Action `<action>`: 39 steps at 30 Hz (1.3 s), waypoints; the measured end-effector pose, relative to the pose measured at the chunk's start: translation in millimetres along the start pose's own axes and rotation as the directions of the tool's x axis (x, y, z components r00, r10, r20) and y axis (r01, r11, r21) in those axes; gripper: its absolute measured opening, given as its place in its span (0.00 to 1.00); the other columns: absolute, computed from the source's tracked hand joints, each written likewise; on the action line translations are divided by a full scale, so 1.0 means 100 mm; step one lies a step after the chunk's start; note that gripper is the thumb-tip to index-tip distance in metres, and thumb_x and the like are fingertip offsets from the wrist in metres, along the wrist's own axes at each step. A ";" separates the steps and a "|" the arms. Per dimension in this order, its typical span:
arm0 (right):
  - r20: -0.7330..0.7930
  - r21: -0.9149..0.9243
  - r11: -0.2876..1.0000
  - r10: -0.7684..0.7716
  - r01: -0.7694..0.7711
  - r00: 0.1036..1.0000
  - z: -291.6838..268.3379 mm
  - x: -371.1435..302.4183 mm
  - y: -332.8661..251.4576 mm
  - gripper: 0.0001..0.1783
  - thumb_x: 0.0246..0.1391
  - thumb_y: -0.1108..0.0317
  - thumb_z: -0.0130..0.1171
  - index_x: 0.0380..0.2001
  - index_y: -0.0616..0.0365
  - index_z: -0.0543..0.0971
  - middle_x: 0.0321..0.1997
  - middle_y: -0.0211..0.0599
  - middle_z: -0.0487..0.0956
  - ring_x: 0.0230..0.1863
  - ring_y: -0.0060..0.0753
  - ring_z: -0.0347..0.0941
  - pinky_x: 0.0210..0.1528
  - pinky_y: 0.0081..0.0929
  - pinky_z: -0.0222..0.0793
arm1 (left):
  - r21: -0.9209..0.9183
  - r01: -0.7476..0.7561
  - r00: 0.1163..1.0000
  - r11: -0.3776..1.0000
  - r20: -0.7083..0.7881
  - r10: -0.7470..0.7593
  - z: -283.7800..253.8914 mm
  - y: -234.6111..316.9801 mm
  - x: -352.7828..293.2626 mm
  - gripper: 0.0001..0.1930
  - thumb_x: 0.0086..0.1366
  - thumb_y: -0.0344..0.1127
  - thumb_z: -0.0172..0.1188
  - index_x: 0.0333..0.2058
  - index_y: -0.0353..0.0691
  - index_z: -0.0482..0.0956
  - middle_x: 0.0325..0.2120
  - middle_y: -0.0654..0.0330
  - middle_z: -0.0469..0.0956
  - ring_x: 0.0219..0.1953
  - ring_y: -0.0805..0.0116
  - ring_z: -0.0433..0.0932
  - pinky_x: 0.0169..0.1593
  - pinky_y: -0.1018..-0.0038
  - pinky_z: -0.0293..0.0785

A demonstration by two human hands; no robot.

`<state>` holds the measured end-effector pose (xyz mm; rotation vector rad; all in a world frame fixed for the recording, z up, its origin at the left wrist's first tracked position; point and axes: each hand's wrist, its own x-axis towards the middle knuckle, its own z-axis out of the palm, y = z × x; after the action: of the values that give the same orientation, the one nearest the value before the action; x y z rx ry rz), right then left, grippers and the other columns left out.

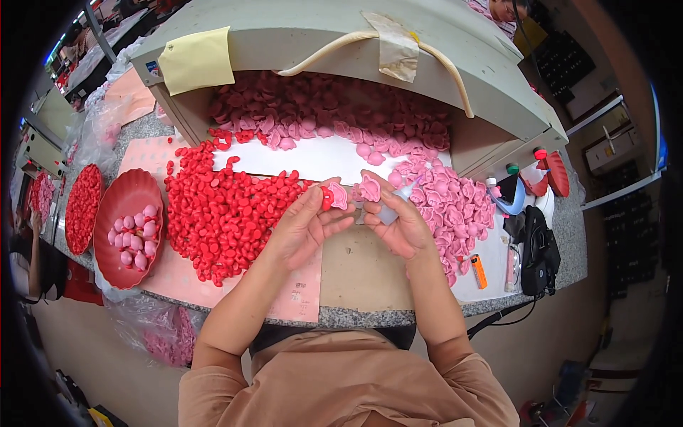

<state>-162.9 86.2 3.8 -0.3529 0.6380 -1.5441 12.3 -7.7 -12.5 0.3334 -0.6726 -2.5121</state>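
My left hand (302,231) pinches a small red rounded piece (327,199) and a pink ruffled piece (338,195) by thumb and fingertips; whether the two are joined I cannot tell. Close beside it, my right hand (405,231) holds up another pink shell-like piece (369,188) at its fingertips. A small translucent squeeze bottle (388,213) with a thin nozzle also lies in the grip of that right hand, its tip pointing away to the upper right. Both hands hover over the bare middle of the worktop (356,281).
Red pieces (228,213) are heaped on the left, pink pieces (455,206) on the right. A grey hood-like box (320,60) shelters more pink pieces. Left stands a red scalloped tray (107,249) with pink balls. An orange lighter (479,272) and a black pouch (538,252) lie right.
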 end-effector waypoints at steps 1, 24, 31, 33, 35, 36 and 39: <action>-0.007 0.000 1.000 0.001 -0.001 1.000 0.01 0.00 0.00 0.30 0.55 0.70 0.53 0.60 0.66 0.60 0.41 0.30 0.70 0.37 0.20 0.66 0.34 0.18 0.64 | 0.004 0.004 1.000 1.000 0.003 -0.004 0.00 0.00 0.00 0.24 0.67 0.45 0.48 0.57 0.37 0.61 0.46 0.53 0.73 0.48 0.61 0.75 0.52 0.67 0.74; -0.039 -0.100 0.995 -0.005 0.001 0.999 0.05 0.00 0.01 0.27 0.57 0.69 0.52 0.58 0.67 0.62 0.39 0.27 0.71 0.36 0.16 0.67 0.36 0.18 0.66 | -0.014 -0.023 1.000 1.000 0.000 0.023 0.02 0.02 0.00 0.25 0.69 0.46 0.44 0.58 0.37 0.59 0.49 0.52 0.71 0.53 0.59 0.72 0.55 0.66 0.71; -0.034 -0.151 0.989 -0.008 0.003 0.999 0.06 -0.01 0.02 0.25 0.57 0.69 0.53 0.57 0.66 0.64 0.38 0.27 0.72 0.35 0.16 0.67 0.36 0.17 0.66 | -0.006 -0.021 1.000 1.000 0.000 0.021 0.02 0.01 0.00 0.25 0.69 0.47 0.44 0.58 0.38 0.59 0.49 0.52 0.71 0.53 0.59 0.71 0.55 0.65 0.71; -0.045 -0.218 0.976 -0.034 0.024 0.998 0.07 0.00 0.03 0.26 0.56 0.69 0.54 0.57 0.65 0.65 0.37 0.28 0.72 0.35 0.18 0.67 0.37 0.18 0.66 | -0.008 -0.022 1.000 1.000 -0.012 0.022 0.03 0.02 0.00 0.25 0.69 0.47 0.44 0.58 0.38 0.59 0.49 0.52 0.71 0.54 0.59 0.71 0.55 0.65 0.70; -0.054 -0.284 0.958 -0.062 0.044 0.997 0.08 0.00 0.03 0.26 0.55 0.69 0.55 0.56 0.64 0.65 0.37 0.29 0.72 0.35 0.19 0.67 0.38 0.19 0.66 | -0.009 -0.022 0.999 1.000 -0.024 0.022 0.03 0.02 0.00 0.25 0.69 0.47 0.44 0.58 0.39 0.59 0.49 0.52 0.71 0.54 0.59 0.70 0.55 0.65 0.70; -0.048 -0.330 0.943 -0.068 0.048 0.997 0.08 -0.01 0.04 0.25 0.55 0.69 0.56 0.56 0.63 0.67 0.37 0.28 0.72 0.35 0.20 0.67 0.39 0.19 0.66 | -0.006 -0.021 0.999 1.000 -0.029 0.020 0.03 0.01 0.00 0.25 0.69 0.47 0.44 0.58 0.39 0.59 0.49 0.52 0.71 0.54 0.59 0.70 0.56 0.64 0.69; -0.040 -0.392 0.918 -0.084 0.062 0.996 0.09 0.00 0.05 0.24 0.54 0.69 0.57 0.55 0.62 0.68 0.38 0.27 0.72 0.34 0.20 0.66 0.40 0.19 0.65 | -0.007 -0.018 0.999 1.000 -0.036 0.018 0.01 0.01 0.01 0.25 0.68 0.47 0.45 0.58 0.40 0.59 0.49 0.53 0.71 0.54 0.59 0.70 0.56 0.63 0.69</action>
<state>-153.5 84.4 7.6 -0.6421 0.9916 -1.4970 11.4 -8.9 -11.0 0.3678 -0.6497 -2.4849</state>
